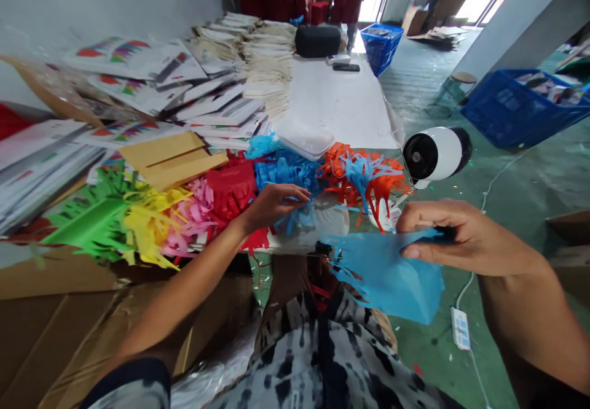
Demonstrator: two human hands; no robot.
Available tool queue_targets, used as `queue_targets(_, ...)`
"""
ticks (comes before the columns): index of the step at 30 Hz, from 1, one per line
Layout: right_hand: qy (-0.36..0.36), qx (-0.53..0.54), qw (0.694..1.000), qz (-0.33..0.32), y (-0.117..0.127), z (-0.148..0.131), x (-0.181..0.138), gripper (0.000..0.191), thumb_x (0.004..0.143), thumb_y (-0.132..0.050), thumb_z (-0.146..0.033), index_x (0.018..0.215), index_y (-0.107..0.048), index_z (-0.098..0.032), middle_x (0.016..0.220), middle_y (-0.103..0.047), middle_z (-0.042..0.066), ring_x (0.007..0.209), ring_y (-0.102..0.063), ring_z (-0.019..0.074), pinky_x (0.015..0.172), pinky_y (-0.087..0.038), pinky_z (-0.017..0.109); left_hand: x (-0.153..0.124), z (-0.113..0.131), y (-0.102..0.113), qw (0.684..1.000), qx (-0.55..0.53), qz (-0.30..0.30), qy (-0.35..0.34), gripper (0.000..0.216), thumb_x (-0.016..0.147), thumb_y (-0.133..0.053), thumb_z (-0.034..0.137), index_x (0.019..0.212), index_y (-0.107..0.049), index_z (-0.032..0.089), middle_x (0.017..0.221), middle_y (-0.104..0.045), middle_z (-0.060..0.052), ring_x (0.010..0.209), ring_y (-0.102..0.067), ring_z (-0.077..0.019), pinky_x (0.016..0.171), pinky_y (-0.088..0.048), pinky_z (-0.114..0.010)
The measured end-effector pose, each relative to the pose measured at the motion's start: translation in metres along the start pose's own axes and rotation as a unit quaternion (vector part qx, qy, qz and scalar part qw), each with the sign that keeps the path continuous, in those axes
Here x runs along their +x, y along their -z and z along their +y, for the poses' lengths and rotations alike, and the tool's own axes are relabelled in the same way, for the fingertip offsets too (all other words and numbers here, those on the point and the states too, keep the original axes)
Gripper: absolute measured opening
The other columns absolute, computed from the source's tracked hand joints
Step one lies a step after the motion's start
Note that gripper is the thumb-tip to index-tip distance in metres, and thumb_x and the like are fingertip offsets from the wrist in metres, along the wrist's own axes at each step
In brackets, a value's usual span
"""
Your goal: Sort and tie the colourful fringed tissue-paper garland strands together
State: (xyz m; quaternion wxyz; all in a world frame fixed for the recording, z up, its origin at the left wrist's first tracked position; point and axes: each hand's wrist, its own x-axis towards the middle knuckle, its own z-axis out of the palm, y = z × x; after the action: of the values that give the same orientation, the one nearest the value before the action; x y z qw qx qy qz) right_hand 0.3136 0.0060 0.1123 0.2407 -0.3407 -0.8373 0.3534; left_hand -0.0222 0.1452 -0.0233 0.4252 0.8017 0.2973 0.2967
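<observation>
My right hand (465, 237) pinches a sheet of light blue fringed tissue paper (396, 277) between thumb and fingers. The sheet hangs in front of the table edge, its cut strips pointing left. My left hand (279, 203) reaches over the table with fingers stretched out, beside some blue fringed paper (288, 172); its fingertips are partly blurred. To its left lie red fringed paper (230, 185), pink (188, 212), yellow (152, 222) and green bundles (94, 215). Orange fringed paper (341, 166) with light blue strips on it lies between my hands.
Flat printed packets (221, 111) and paper stacks (267, 59) cover the table's left and back. A clear plastic tray (306, 142) rests behind the blue paper. A white-and-black fan (437, 154) stands right. Blue crates (520, 108) and a power strip (460, 329) are on the floor.
</observation>
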Motion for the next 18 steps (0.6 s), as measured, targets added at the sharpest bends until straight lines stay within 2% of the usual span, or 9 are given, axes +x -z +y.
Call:
queue_targets(3, 0.015, 0.011, 1.0, -0.014, -0.005, 0.001, 0.0, 0.014, 0.096, -0.073, -0.021, 0.09, -0.061, -0.024, 0.077, -0.062, -0.005, 0.067, -0.053, 0.0102, 0.061, -0.041, 0.025, -0.008, 0.016, -0.01, 0.994, 0.101, 0.039, -0.024, 0.019, 0.096, -0.068, 0.029, 0.106, -0.082, 0.019, 0.112, -0.082, -0.011, 0.114, -0.077, -0.0272, 0.097, -0.063, -0.041)
queue_targets(5, 0.023, 0.026, 0.999, -0.023, -0.01, 0.003, 0.0, 0.013, 0.096, -0.074, -0.026, 0.091, -0.062, -0.023, 0.08, -0.063, -0.004, 0.07, -0.055, 0.0105, 0.065, -0.042, 0.025, -0.014, 0.02, -0.024, 0.975, 0.213, 0.051, -0.049, 0.026, 0.099, -0.063, 0.024, 0.119, -0.079, 0.021, 0.123, -0.079, -0.011, 0.122, -0.073, -0.0278, 0.107, -0.058, -0.047)
queue_targets(6, 0.028, 0.031, 0.999, -0.027, -0.012, 0.003, -0.001, 0.013, 0.097, -0.074, -0.027, 0.092, -0.063, -0.022, 0.082, -0.064, -0.003, 0.071, -0.055, 0.0104, 0.066, -0.042, 0.025, -0.017, 0.02, -0.031, 0.959, 0.273, 0.05, -0.061, 0.032, 0.1, -0.061, 0.022, 0.129, -0.076, 0.024, 0.136, -0.074, -0.012, 0.134, -0.066, -0.0298, 0.116, -0.051, -0.053)
queue_targets(8, 0.029, 0.033, 0.998, -0.034, -0.016, 0.005, -0.003, 0.012, 0.097, -0.073, -0.027, 0.093, -0.063, -0.022, 0.084, -0.065, -0.002, 0.072, -0.055, 0.0102, 0.067, -0.042, 0.025, -0.022, 0.013, -0.044, 0.923, 0.378, 0.034, -0.067, 0.045, 0.101, -0.059, 0.022, 0.145, -0.065, 0.032, 0.162, -0.052, -0.01, 0.157, -0.038, -0.036, 0.128, -0.026, -0.068)
queue_targets(10, 0.023, 0.034, 0.999, -0.035, -0.018, 0.005, -0.005, 0.011, 0.097, -0.073, -0.027, 0.094, -0.063, -0.022, 0.086, -0.066, -0.002, 0.072, -0.056, 0.0098, 0.067, -0.042, 0.024, -0.021, -0.001, -0.049, 0.9, 0.436, 0.013, -0.028, 0.051, 0.104, -0.054, 0.028, 0.154, -0.055, 0.036, 0.172, -0.036, -0.007, 0.163, -0.019, -0.0417, 0.125, -0.011, -0.079)
queue_targets(12, 0.016, 0.038, 0.998, -0.037, -0.019, 0.005, -0.005, 0.011, 0.098, -0.073, -0.026, 0.093, -0.063, -0.022, 0.085, -0.065, -0.003, 0.072, -0.055, 0.0092, 0.066, -0.042, 0.023, -0.013, -0.017, -0.045, 0.892, 0.451, -0.008, 0.027, 0.051, 0.107, -0.046, 0.034, 0.158, -0.05, 0.036, 0.173, -0.034, -0.007, 0.163, -0.016, -0.0442, 0.122, -0.012, -0.082)
queue_targets(14, 0.014, 0.041, 0.998, -0.038, -0.02, 0.005, -0.005, 0.011, 0.098, -0.073, -0.025, 0.093, -0.063, -0.023, 0.084, -0.064, -0.004, 0.071, -0.054, 0.0085, 0.065, -0.042, 0.022, 0.002, -0.032, -0.034, 0.889, 0.453, -0.024, 0.065, 0.051, 0.109, -0.041, 0.036, 0.159, -0.05, 0.035, 0.171, -0.038, -0.007, 0.163, -0.017, -0.0431, 0.123, -0.014, -0.081)
queue_targets(18, 0.007, 0.039, 0.999, -0.037, -0.022, 0.005, 0.0, 0.011, 0.098, -0.073, -0.025, 0.092, -0.063, -0.022, 0.084, -0.066, -0.004, 0.072, -0.056, 0.0081, 0.065, -0.043, 0.022, 0.035, -0.05, -0.013, 0.889, 0.449, -0.032, 0.086, 0.05, 0.108, -0.039, 0.037, 0.154, -0.056, 0.032, 0.169, -0.042, -0.008, 0.163, -0.019, -0.0407, 0.124, -0.019, -0.077)
